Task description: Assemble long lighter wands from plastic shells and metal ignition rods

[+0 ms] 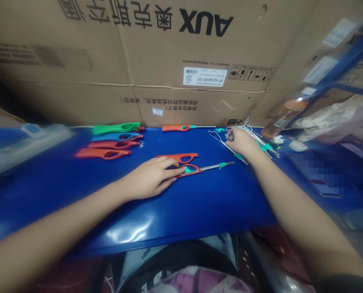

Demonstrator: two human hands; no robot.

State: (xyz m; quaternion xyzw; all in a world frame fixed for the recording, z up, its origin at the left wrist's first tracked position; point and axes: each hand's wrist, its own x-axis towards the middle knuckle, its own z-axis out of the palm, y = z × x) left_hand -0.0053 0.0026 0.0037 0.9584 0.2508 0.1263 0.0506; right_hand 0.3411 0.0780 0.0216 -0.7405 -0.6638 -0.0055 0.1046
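My left hand (152, 177) lies palm down on the blue table (199, 203), its fingers resting on an orange lighter shell (190, 168) fitted with a metal tube and teal parts. A second orange shell half (181, 156) lies just behind it. My right hand (240, 141) reaches to the back right, fingers curled over a pile of metal tubes with teal fittings (260, 144). What the fingers hold is hidden.
Finished lighter bodies lie in a row at the back left: green (115, 128), blue (115, 136), red (114, 145), orange (102, 154). Another orange lighter (178, 127) lies against a big cardboard box (169, 61). Bags and clutter crowd the right side.
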